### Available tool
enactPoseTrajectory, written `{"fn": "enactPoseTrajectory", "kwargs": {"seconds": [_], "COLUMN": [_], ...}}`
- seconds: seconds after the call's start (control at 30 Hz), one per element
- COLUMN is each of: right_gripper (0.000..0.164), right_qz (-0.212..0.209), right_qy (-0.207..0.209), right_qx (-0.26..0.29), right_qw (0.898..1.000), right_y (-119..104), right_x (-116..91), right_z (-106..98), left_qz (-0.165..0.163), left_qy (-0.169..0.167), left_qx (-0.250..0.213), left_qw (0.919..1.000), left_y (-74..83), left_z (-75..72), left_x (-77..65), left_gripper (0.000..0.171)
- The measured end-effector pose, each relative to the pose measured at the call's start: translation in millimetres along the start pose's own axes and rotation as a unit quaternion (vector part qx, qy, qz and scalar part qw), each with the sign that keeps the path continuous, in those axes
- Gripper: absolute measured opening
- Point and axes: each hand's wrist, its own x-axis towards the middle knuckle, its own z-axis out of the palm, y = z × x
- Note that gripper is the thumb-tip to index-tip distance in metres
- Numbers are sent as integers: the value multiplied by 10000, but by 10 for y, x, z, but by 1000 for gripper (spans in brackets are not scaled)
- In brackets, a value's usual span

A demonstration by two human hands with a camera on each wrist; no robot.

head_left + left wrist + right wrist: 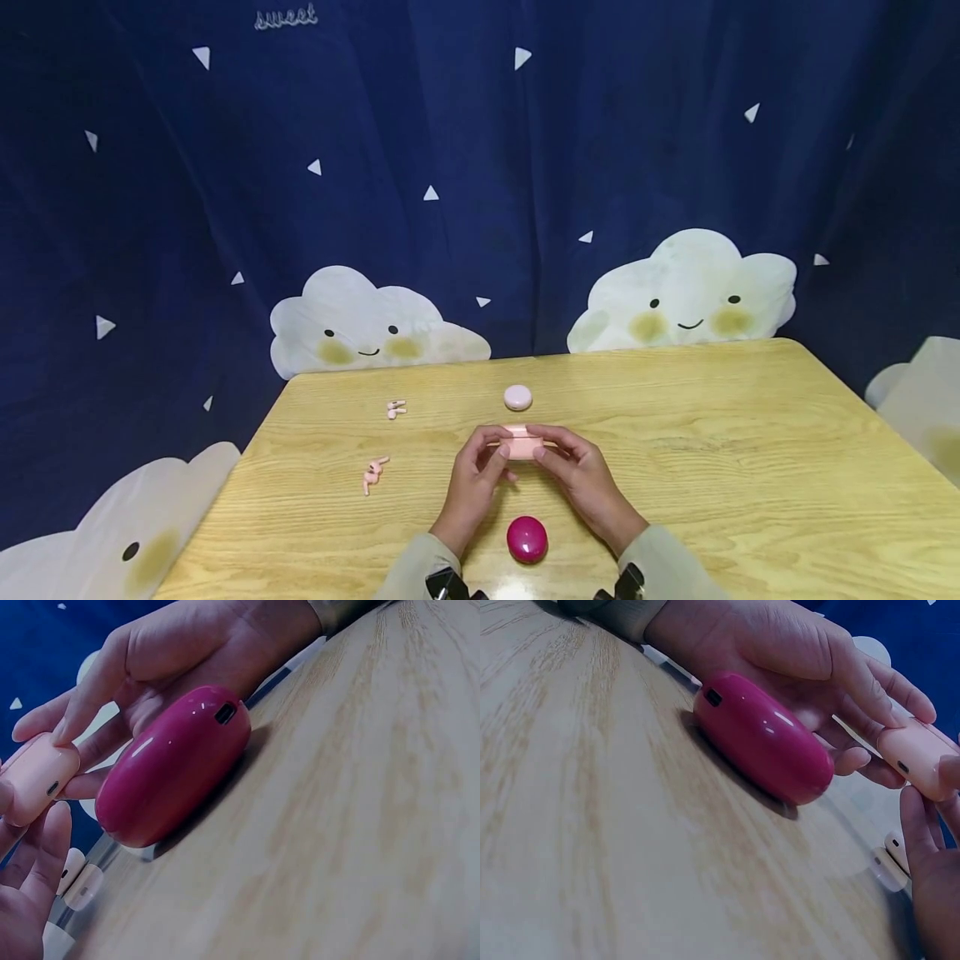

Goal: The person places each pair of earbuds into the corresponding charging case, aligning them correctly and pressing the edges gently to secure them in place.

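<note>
Both hands hold a peach-pink earbud charging case [524, 449] between them, above the table. My left hand [477, 471] grips its left end with fingertips and thumb, and my right hand [585, 477] grips its right end the same way. A seam runs along the case near its top in the head view. In the left wrist view a small dark port shows on the case [39, 780]. Between the wrists, nearer the body, a glossy magenta round case [527, 539] rests on the table; its own port faces the camera in the right wrist view.
A pale pink round case [517, 397] stands on the wooden table [712, 467] beyond the hands. To the left lie two pairs of pink earbuds, a far pair [395, 409] and a nearer pair [373, 475]. A dark blue cloud-patterned curtain [480, 125] hangs behind.
</note>
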Motion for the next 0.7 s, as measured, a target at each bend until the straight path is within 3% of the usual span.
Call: {"fn": "enactPoseTrajectory", "kwargs": {"seconds": [0.1,0.33,0.43,0.7], "right_gripper": [39,40,41,47], "right_qz": [16,-54,-85,-62], "right_qy": [-9,29,43,-80], "right_qx": [17,-317,-397,-523], "right_qw": [10000,9995,9992,9986], "right_y": [6,15,15,-13], "right_x": [-4,-8,-13,-6], "right_z": [8,4,-9,-46], "left_qz": [60,71,59,20], "left_qy": [4,64,25,-55], "left_qx": [47,28,-5,45], "left_qw": [10000,10000,10000,10000], "left_y": [47,-184,-209,-30], "left_z": [0,-39,-41,-15], "left_x": [-22,19,24,4], "left_gripper": [18,24,27,34]}}
